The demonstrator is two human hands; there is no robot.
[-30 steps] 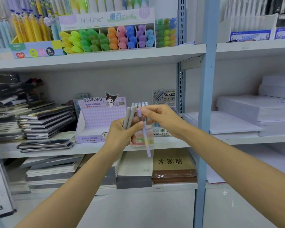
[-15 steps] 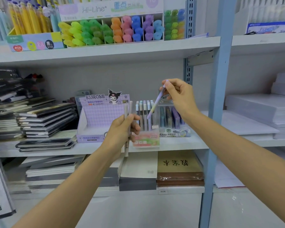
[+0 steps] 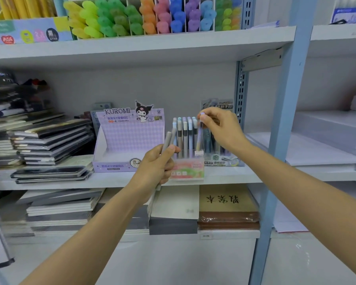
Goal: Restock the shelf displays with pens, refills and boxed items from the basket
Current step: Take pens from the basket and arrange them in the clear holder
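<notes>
Slim lilac pen [image 3: 199, 138], upright, top pinched by right hand [image 3: 222, 128], lower end in pastel pen box [image 3: 188, 171]. Gripped in left hand [image 3: 154, 167] fingers [image 3: 169, 162]: grey pens [image 3: 167, 140], lower ends hidden.

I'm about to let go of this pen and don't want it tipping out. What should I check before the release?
1. Grip: right hand pinches the purple pen near its top: ok.
2. Pose: purple pen upright, tip down at the right end of the Fruit Soda display: ok.
3. Seating: pen fully down in a slot: cannot tell.
4. Support: Fruit Soda display stands flat on the shelf: ok.
5. Other stock: left hand grips the grey pens, off to the left of that slot: ok.
</notes>
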